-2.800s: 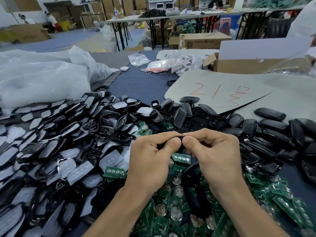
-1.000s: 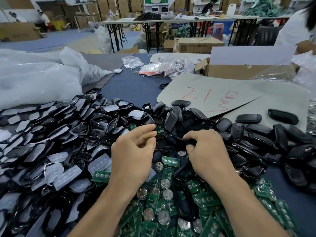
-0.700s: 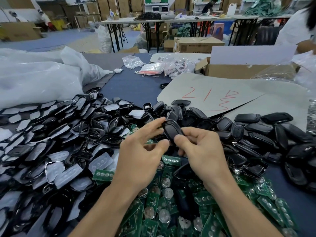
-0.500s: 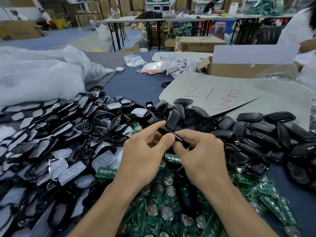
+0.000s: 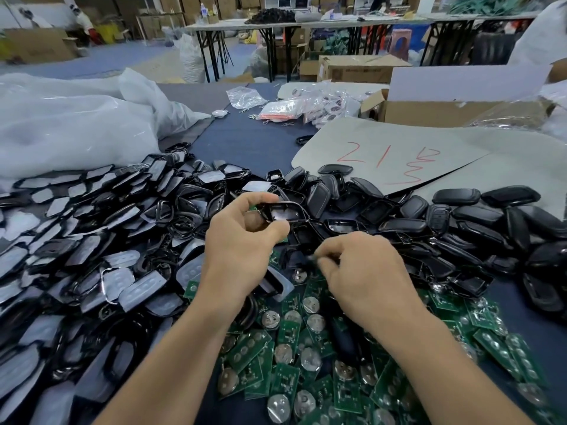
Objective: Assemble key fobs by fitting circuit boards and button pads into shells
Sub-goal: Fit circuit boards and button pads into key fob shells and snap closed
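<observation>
Half a second earlier one black shell (image 5: pixel 283 213) had been pinched between both grips. It was now held by the left grip (image 5: pixel 242 246) alone, raised above the pile between thumb and curled fingers, with a pale button pad seen inside its frame. The right grip (image 5: pixel 362 271) had been taken off and lowered to the near edge of the heap, its fingertips drawn together over something dark; whether anything was held there could not be told. The pad was judged to be seated already, and a circuit board to be wanted next.

The circuit boards (image 5: pixel 285 375) were heaped near, green, many with coin cells. Shells with pads (image 5: pixel 135 289) were spread to the left, closed fobs (image 5: pixel 457 196) to the right. On the dark surface (image 5: pixel 245 142) beyond, a white plastic sack (image 5: pixel 70 130), a grey card marked in red (image 5: pixel 399 151), bagged packets (image 5: pixel 276 107) and an open carton (image 5: pixel 445 111) were laid. Folding tables (image 5: pixel 276 24) and stacked boxes were seen far off.
</observation>
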